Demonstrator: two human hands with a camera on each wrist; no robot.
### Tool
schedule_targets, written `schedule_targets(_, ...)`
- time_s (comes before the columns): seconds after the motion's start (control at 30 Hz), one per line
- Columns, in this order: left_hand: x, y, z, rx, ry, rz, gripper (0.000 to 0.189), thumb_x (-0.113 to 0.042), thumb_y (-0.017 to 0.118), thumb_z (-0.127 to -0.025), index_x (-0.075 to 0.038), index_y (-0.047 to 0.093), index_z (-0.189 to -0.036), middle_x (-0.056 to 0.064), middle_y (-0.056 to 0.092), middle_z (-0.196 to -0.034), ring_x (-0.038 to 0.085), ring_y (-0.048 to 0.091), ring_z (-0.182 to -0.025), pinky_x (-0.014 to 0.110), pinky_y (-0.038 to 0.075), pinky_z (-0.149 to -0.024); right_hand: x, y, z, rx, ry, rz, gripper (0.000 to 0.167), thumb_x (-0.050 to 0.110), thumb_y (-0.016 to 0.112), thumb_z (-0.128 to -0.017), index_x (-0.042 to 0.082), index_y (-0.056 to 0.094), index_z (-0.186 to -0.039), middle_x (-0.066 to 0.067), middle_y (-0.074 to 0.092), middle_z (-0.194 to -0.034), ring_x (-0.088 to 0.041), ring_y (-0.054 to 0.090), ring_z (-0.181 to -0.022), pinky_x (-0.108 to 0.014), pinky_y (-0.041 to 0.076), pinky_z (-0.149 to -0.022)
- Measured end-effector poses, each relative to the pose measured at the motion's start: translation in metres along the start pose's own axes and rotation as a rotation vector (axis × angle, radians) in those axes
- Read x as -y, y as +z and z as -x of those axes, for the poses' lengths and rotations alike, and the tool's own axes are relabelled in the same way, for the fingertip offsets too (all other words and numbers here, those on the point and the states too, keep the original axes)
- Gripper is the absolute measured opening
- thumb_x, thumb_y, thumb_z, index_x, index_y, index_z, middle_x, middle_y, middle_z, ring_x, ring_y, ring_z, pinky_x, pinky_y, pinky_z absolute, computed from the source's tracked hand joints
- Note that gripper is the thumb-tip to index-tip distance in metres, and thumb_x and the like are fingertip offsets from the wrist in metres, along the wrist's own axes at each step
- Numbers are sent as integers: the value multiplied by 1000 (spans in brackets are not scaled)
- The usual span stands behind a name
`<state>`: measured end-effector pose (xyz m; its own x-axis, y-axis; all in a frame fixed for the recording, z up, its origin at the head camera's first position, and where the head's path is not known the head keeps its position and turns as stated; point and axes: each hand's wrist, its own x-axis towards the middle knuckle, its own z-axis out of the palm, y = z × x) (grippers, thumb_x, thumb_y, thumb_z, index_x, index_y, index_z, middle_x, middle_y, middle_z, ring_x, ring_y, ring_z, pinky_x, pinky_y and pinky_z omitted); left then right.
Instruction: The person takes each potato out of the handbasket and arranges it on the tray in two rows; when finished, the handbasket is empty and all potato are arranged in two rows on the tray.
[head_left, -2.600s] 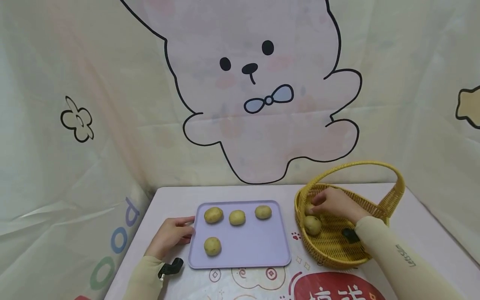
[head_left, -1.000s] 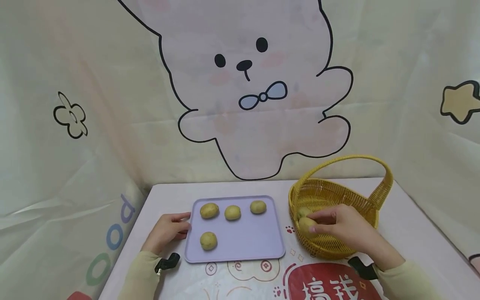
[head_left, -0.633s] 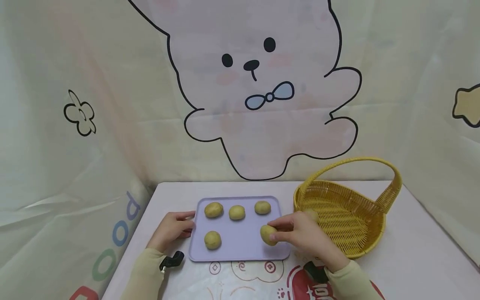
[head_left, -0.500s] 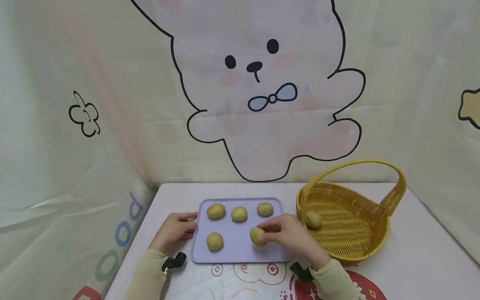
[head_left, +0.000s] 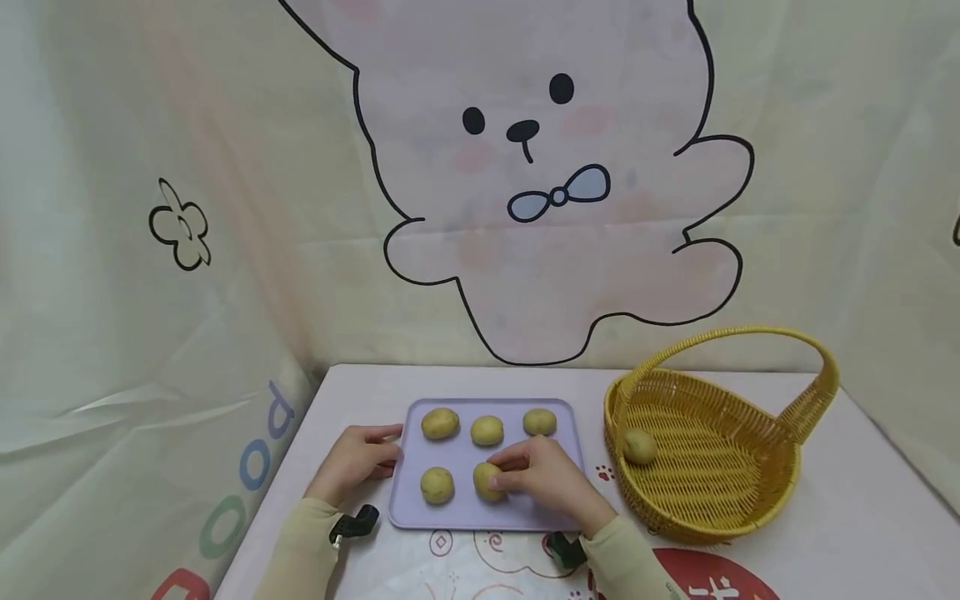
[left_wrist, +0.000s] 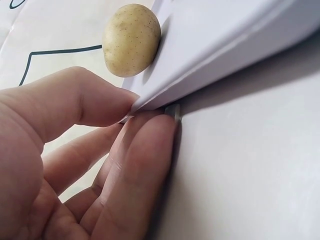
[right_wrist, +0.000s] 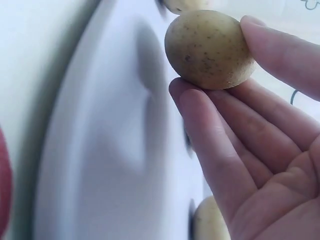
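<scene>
In the head view, a pale purple tray bears several potatoes: a back row with a left potato, a middle potato and a right potato, plus one front-left potato. My left hand holds the tray's left rim, thumb and fingertips meeting at the edge in the left wrist view. My right hand pinches a speckled potato between thumb and fingertips, low over the tray's front middle, right of the front-left potato.
A yellow wicker basket with a tall handle stands right of the tray, one potato inside at its left. The white table has a printed cover in front. A cloth backdrop with a cartoon bear rises behind.
My right hand has taken a potato from the basket and carried it left over the tray. One potato stays in the basket. My left hand keeps its place at the rim.
</scene>
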<state>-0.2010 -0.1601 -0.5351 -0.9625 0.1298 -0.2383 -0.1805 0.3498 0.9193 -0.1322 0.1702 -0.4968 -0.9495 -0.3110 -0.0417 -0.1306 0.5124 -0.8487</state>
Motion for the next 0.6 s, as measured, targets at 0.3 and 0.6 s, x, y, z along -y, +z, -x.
schedule_targets(0.3,-1,0,-1,0,-12,21,50,-8,75,-88,-8,74,-139,9,80,-101,19,75,-81,31,65,-76,5,7,1,24,2,-19,28,24,88,-88,13,85,-113,-2,84,-106,-10,77,-97,-22,57,-81)
schedule_targets(0.6,0,0,-2,0,-13,25,50,-7,76,-88,-7,75,-138,9,80,-101,19,76,-80,31,66,-75,4,13,-2,28,1,-2,26,25,88,-88,15,86,-112,2,84,-103,-9,76,-96,-24,57,-85)
